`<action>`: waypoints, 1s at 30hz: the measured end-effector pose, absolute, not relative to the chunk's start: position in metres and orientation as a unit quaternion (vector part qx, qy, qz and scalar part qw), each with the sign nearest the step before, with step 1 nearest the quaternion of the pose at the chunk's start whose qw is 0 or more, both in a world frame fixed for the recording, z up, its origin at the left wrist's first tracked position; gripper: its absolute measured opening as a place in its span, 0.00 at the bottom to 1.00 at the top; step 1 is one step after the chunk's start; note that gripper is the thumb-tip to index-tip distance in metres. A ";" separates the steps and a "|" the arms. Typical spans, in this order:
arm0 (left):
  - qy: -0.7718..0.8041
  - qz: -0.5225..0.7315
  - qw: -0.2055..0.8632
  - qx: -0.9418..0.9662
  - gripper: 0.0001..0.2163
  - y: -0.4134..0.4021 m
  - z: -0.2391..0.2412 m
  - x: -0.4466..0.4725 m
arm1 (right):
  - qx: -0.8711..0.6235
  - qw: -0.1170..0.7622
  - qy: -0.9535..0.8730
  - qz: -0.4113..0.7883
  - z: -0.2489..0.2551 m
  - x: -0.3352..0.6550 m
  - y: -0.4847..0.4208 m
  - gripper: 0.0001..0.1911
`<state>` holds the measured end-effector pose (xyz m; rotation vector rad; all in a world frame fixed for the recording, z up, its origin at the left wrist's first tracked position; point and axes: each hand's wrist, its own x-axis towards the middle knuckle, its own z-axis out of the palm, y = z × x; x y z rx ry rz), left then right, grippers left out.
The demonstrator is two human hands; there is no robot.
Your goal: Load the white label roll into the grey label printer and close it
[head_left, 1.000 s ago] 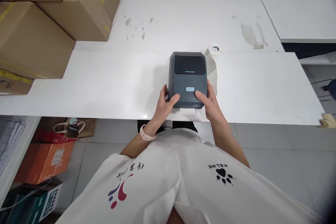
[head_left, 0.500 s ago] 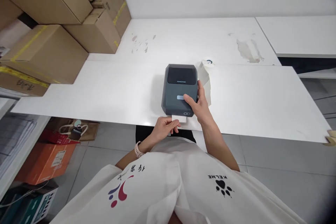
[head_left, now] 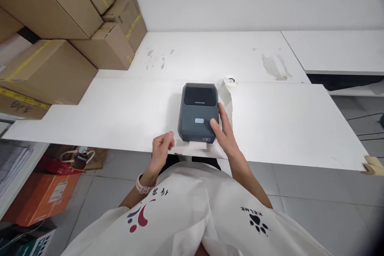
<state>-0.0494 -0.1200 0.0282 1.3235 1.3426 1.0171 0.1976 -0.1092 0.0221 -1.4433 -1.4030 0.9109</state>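
A dark grey-blue label printer (head_left: 198,112) stands near the table's front edge, with a pale button on its top. From its front slot a short strip of white label paper (head_left: 198,145) sticks out. My right hand (head_left: 225,134) grips the printer's right side, thumb on the top edge and fingers along the side. To the left of the printer, my left hand (head_left: 162,147) is curled closed over the table edge, apart from the printer and the paper; nothing shows in it. Behind and right of the printer lies a partly unrolled label roll (head_left: 230,82).
Cardboard boxes (head_left: 45,72) are stacked at the table's left end. Below the white table (head_left: 276,124), an orange box (head_left: 45,198) and a paper bag (head_left: 97,160) stand on the floor at left. A plain wall rises behind.
My left hand has let go of the paper strip and moved left, away from the printer. My right thumb has come off the button to the printer's edge. The view has shifted slightly.
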 end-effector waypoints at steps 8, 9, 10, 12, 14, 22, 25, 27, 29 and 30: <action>0.484 0.449 0.472 0.584 0.30 -0.108 0.031 -0.029 | -0.573 0.558 -0.506 0.324 0.031 0.185 -0.136 0.37; 0.473 0.449 0.473 0.592 0.31 -0.103 0.035 -0.028 | -0.572 0.565 -0.514 0.297 0.035 0.185 -0.129 0.36; 0.467 0.450 0.469 0.599 0.31 -0.097 0.038 -0.027 | -0.574 0.569 -0.523 0.271 0.040 0.187 -0.121 0.35; 0.470 0.444 0.453 0.614 0.29 -0.081 0.041 -0.027 | -0.577 0.569 -0.544 0.219 0.050 0.194 -0.098 0.33; 0.500 0.422 0.438 0.616 0.27 -0.061 0.039 -0.026 | -0.576 0.557 -0.573 0.173 0.060 0.203 -0.068 0.32; 0.564 0.343 0.412 0.629 0.38 -0.003 0.021 0.001 | -0.574 0.478 -0.664 0.034 0.082 0.224 0.019 0.30; 0.551 0.344 0.396 0.649 0.41 0.001 0.021 0.004 | -0.570 0.305 -0.763 0.028 0.091 0.210 0.017 0.24; 0.552 0.345 0.388 0.652 0.43 0.001 0.021 0.003 | -0.550 0.102 -0.827 0.064 0.093 0.196 0.015 0.24; 0.554 0.354 0.386 0.647 0.45 -0.001 0.020 0.002 | -0.517 -0.054 -0.849 0.099 0.091 0.183 0.016 0.23; 0.553 0.362 0.388 0.642 0.45 -0.001 0.019 0.001 | -0.501 -0.094 -0.853 0.113 0.089 0.177 0.019 0.22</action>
